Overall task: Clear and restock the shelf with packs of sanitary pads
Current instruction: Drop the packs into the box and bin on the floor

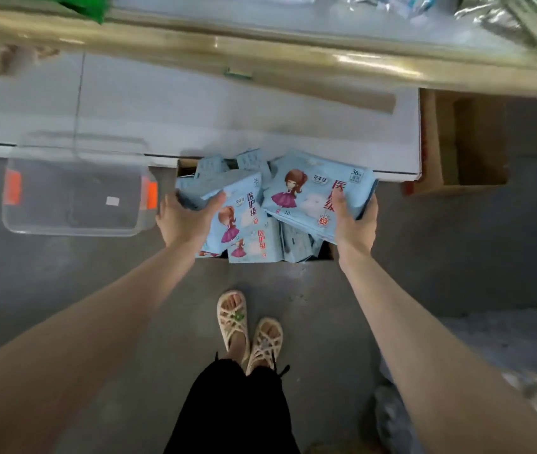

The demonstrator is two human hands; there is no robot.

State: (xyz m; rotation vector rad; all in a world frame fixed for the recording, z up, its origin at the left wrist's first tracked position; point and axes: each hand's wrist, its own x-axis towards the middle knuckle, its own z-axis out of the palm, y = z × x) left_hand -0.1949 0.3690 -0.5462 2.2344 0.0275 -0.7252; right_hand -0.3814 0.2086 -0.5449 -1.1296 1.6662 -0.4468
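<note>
Pad packs (309, 194), "花本目 医护级" print, one apiece in the hands' grip: left (184, 221), right (356, 226).

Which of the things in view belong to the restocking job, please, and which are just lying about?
Job: blue pack in left hand; larger blue pack in right hand; loose packs beneath; shelf.
Lying about: clear plastic tub; open cardboard box.

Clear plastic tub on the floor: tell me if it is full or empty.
Empty: the grey floor shows through the clear plastic tub; no goods visible inside.
</note>
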